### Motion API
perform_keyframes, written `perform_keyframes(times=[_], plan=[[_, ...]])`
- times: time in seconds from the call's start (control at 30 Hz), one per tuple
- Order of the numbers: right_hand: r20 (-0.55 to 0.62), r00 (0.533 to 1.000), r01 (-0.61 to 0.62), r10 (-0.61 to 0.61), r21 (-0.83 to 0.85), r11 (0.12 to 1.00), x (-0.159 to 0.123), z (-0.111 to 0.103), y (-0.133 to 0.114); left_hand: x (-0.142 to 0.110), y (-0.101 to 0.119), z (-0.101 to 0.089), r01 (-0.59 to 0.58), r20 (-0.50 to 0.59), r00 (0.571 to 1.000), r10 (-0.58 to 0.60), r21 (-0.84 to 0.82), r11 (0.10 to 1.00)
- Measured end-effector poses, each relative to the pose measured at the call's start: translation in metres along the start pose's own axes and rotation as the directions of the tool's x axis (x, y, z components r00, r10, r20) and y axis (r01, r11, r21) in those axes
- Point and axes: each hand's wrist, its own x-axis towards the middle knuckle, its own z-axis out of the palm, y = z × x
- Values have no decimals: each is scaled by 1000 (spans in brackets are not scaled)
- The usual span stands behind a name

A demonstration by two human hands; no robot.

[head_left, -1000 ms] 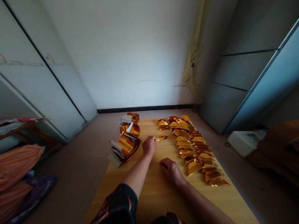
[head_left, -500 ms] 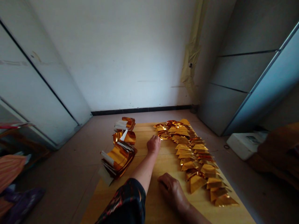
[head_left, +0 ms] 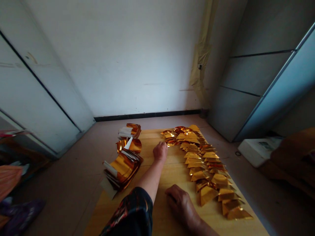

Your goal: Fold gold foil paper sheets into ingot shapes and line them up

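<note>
head — foil (head_left: pixel 123 165) on table (head_left: pixel 176 172), box (head_left: pixel 252 151) on floor (head_left: pixel 76 164)

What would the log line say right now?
left hand: at folded gold piece | right hand: curled, at table | right side: rows of gold folds | left side: curved gold sheets

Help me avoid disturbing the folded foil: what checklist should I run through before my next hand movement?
1. Left hand free of the nearby folded foil piece: cannot tell; its fingertips are at or beside it.
2. Right hand apart from the folded foil rows: ok, bare wood shows between.
3. Right hand empty: cannot tell, its curled fingers hide the palm.
4. Curled foil sheets separate from the folded rows: ok, they lie on opposite sides of the table.
5. Nearest curled sheets fully within the table's left edge: not ok, they appear to stick out past it.
</note>
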Motion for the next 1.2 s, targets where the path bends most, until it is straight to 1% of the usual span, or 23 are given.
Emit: perform_keyframes(times=[0.23, 0.43, 0.53, 0.6, 0.63, 0.7, 0.73, 0.77, 0.8, 0.87, 0.97, 1.07, 1.13, 1.2], plan=[[2, 1000, 0, 0, -24, 1000, 0, -1, -2, 6, 2, -2, 34, 26, 999, -34, -1, 999], [-13, 1000, 1, -1, -8, 1000, 0, 1, -1, 0, -1, -6, 41, 5, 999, -41, -16, 999], [-49, 999, -19, 23, 67, 998, 1, 1, 2, -10, -5, -9, 48, -10, 999, -48, -46, 998], [-92, 992, -66, 81, 154, 986, 4, -1, 6, -20, -9, -14, 47, -14, 999, -48, -71, 996], [-113, 984, -109, 134, 206, 973, 6, -3, 8, -25, -12, -17, 33, -17, 999, -35, -89, 995], [-127, 946, -244, 298, 324, 914, 10, -7, 11, -38, -19, -25, -37, -36, 999, 33, -126, 991], [-129, 917, -304, 378, 389, 870, 12, -9, 11, -44, -24, -31, -90, -54, 995, 83, -136, 987], [-114, 894, -342, 433, 452, 824, 14, -11, 11, -51, -30, -38, -141, -73, 989, 132, -132, 981], [-109, 878, -356, 466, 503, 787, 16, -13, 11, -57, -36, -45, -183, -88, 981, 174, -111, 977], [-116, 861, -353, 495, 566, 745, 19, -17, 9, -69, -52, -62, -196, -110, 975, 193, -14, 981], [-109, 852, -342, 512, 624, 702, 22, -19, 6, -84, -79, -89, -114, -122, 983, 133, 150, 982], [-106, 849, -334, 518, 652, 681, 24, -20, 4, -93, -100, -115, 4, -137, 990, 28, 227, 974], [-105, 854, -332, 510, 644, 689, 24, -19, 4, -95, -110, -128, 114, -161, 984, -72, 273, 955], [-108, 858, -330, 503, 635, 698, 25, -19, 4, -97, -118, -136, 166, -116, 984, -136, 306, 937]])
